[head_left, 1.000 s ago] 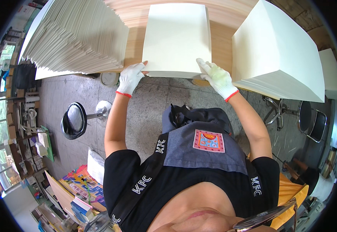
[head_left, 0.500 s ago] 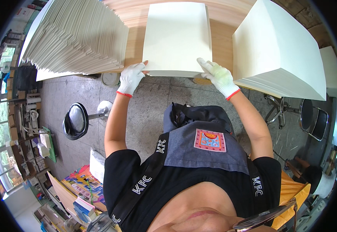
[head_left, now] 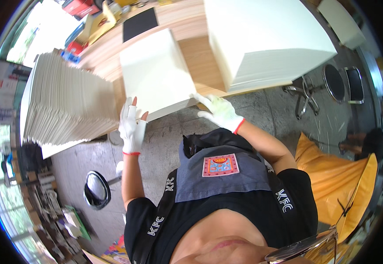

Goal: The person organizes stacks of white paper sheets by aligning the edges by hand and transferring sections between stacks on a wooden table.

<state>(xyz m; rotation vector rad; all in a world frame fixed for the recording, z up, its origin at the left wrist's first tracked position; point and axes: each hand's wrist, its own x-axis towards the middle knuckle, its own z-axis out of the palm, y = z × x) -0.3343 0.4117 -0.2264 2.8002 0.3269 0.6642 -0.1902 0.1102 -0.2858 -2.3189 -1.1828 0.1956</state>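
At the middle paper stack (head_left: 158, 72) | my left hand (head_left: 132, 131), fingers spread wide, is beside its near left corner | my right hand (head_left: 222, 112), fingers parted, is at its right

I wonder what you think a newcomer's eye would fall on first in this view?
Probably the big white paper stack on the right of the wooden table, and the tall ridged stack on the left. Between them lies a lower white stack, with the white-gloved left hand and right hand by its near edge. The bright orange-yellow material at lower right would likely stand out too.
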